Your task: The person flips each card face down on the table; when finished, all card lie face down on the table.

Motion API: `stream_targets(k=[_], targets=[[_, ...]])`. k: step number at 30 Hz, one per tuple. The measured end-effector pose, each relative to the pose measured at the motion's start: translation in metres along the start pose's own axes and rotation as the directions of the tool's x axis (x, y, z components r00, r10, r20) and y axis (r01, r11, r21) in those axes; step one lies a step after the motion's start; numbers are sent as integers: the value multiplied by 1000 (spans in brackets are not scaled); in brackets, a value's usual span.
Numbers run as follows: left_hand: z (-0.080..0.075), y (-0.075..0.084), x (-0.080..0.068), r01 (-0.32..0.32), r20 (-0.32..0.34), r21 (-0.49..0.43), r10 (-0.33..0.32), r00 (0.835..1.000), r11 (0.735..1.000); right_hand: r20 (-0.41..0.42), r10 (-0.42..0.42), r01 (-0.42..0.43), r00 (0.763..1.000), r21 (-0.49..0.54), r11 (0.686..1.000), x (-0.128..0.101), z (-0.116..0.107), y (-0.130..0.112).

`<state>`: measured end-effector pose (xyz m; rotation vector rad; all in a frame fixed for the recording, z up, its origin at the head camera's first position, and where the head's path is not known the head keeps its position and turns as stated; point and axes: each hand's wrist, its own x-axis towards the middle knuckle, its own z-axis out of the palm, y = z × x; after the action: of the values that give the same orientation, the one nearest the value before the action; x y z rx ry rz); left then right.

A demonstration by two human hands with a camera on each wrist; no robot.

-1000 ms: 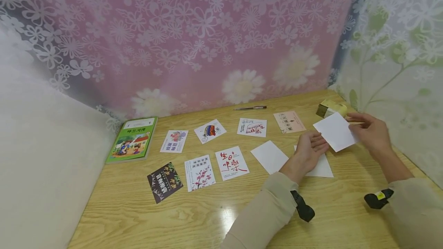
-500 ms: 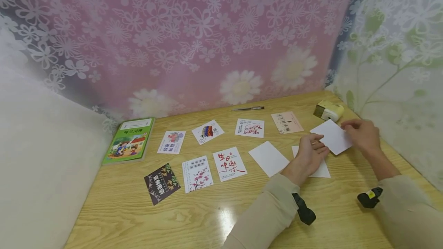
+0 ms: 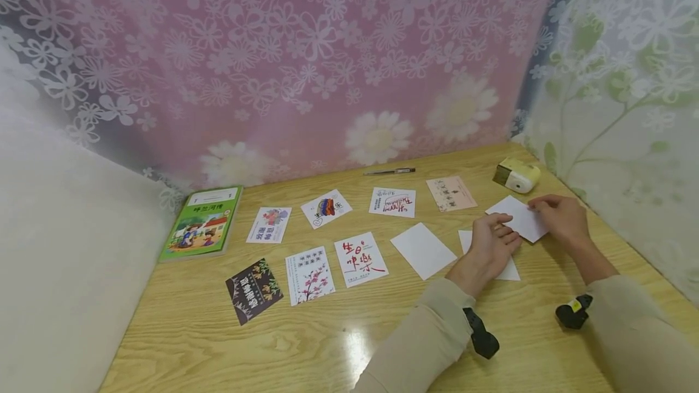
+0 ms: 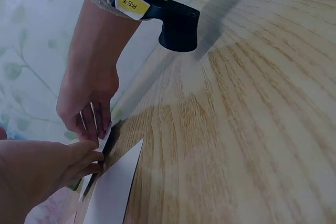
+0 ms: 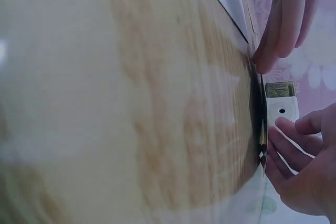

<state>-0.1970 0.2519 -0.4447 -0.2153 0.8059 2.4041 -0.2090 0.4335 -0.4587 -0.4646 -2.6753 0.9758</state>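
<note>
My right hand (image 3: 559,218) pinches the right corner of a blank white card (image 3: 516,217), held low over the wooden table (image 3: 273,344) at the right. The straight fingers of my left hand (image 3: 488,241) touch that card's left edge. The same hand rests over a second blank card (image 3: 505,268) lying flat, and a third blank card (image 3: 423,250) lies just left of it. In the left wrist view the right hand (image 4: 86,111) points its fingertips down at a card edge. In the right wrist view the right hand (image 5: 299,177) curls close to the table.
Several printed picture cards (image 3: 360,258) lie in two rows across the middle of the table. A green book (image 3: 202,222) sits at the far left, a pen (image 3: 390,171) at the back, and a small yellow-white device (image 3: 516,176) in the back right corner. Floral curtains close in the back and right.
The right hand has lowered the white card from the air towards the table and drawn it slightly left. The left hand stayed over the lying card, its fingers meeting the held card's edge.
</note>
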Motion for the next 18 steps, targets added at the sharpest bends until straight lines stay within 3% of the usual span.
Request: stream_targets(k=[8,12,15,18], targets=[[-3,3,-1,-4,8,-1,4,1000,1000,74,-8,10,997,-18,1000,-1,-3,-2],[-7,7,-4,-22,9,10,22,1000,1000,60,-39,41,997,-21,999,-2,-3,-4],[-7,15,-4,-61,22,65,59,998,996,14,-62,62,998,5,998,-1,-2,-9],[-9,27,-3,-104,16,173,103,995,979,33,-53,48,998,124,991,2,1,-18]])
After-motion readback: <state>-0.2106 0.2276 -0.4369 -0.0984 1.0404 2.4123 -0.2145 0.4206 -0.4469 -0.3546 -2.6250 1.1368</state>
